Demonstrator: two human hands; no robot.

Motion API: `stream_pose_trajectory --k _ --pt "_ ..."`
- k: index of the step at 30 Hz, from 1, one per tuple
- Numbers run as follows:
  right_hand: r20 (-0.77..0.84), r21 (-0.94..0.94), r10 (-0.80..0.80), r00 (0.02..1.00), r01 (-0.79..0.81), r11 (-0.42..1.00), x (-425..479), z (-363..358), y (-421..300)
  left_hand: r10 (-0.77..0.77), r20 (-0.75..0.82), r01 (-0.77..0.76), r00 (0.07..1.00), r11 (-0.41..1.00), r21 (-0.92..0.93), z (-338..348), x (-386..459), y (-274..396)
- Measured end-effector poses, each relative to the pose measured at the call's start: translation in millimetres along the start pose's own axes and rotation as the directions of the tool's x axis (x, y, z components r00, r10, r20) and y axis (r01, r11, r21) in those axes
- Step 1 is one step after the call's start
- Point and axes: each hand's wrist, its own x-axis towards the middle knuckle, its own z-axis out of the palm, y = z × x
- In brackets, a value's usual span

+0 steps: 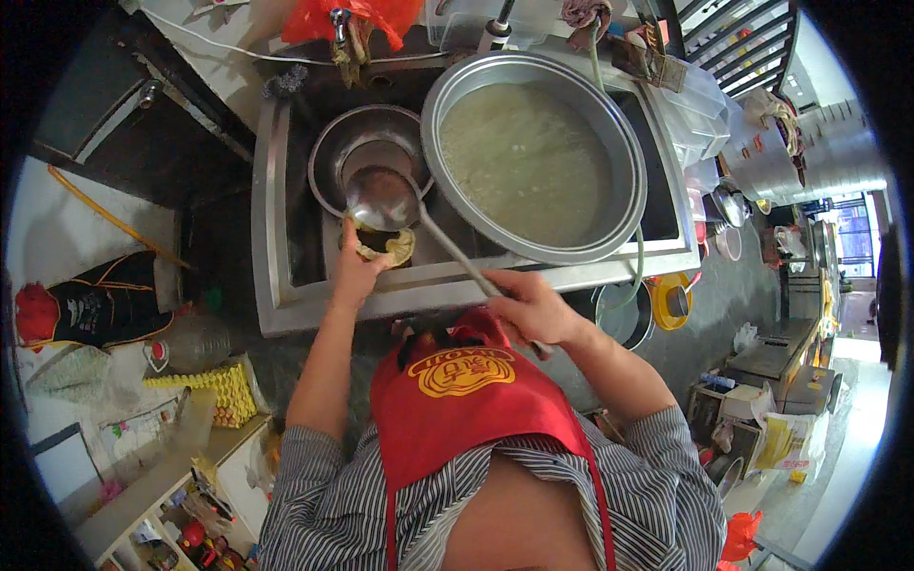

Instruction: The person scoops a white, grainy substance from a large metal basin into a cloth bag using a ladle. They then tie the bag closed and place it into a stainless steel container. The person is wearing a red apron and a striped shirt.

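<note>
My right hand (535,307) is closed around the long handle of a metal ladle (385,198). Its round bowl hangs tilted at the near edge of a steel basin (332,160) in the sink. With my left hand (360,268) I hold the rim of a pale, ruffled bag or cloth (401,248), its dark mouth open just below the ladle's bowl. Whether the ladle holds anything cannot be seen. To the right, a large metal pot (535,253) of cloudy, pale liquid rests over the sink.
The steel sink's front rim (428,291) runs before me. A faucet (340,25) with cloth hanging on it stands behind the basin. A green hose (638,264) passes the pot's right side. Below right are a bucket (621,314) and a yellow basin (665,303). Egg trays (235,385) stand at left.
</note>
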Motion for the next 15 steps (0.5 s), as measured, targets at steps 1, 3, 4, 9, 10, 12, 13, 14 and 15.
stream_pose_trajectory --k 1,3,4,9,10,12,13,14,15 --pt "-0.028 0.139 -0.001 1.0 0.004 0.99 -12.3 -6.4 -4.9 0.022 0.022 -0.023 1.0 0.999 0.041 5.1 -0.3 3.3" --pt "-0.111 0.272 -0.001 0.994 0.031 0.962 -25.7 -28.1 3.0 0.042 0.025 -0.045 0.999 0.99 0.133 8.5 9.1 -16.9" --pt "-0.225 0.271 0.009 0.974 0.054 0.961 -29.1 -35.8 3.6 0.059 0.031 -0.062 0.998 0.993 0.104 10.9 9.9 -20.2" --pt "-0.616 -0.095 -0.045 0.786 -0.017 0.995 -5.7 -98.7 41.6 -0.05 0.116 0.064 0.992 0.99 -0.122 7.6 8.7 -11.6" --pt "-0.641 -0.163 -0.051 0.766 -0.071 0.984 3.5 -114.2 51.5 -0.031 0.096 0.042 0.995 0.992 -0.121 6.6 9.0 -12.7" --pt "-0.653 -0.242 -0.056 0.755 -0.138 0.961 26.6 -132.7 67.8 0.009 0.052 -0.003 0.999 0.994 -0.111 4.5 10.0 -15.3" --pt "-0.642 -0.257 -0.052 0.765 -0.151 0.955 37.8 -137.9 72.5 0.03 0.045 -0.026 0.999 0.997 -0.077 0.2 12.3 -23.1" --pt "-0.63 -0.273 -0.047 0.775 -0.164 0.948 45.4 -140.9 78.0 0.051 0.039 -0.049 0.998 0.998 -0.043 -4.0 15.6 -32.6" --pt "-0.597 -0.242 -0.03 0.802 -0.145 0.96 51.1 -138.2 81.2 0.069 0.036 -0.069 0.997 0.998 -0.007 -4.0 16.2 -31.2"
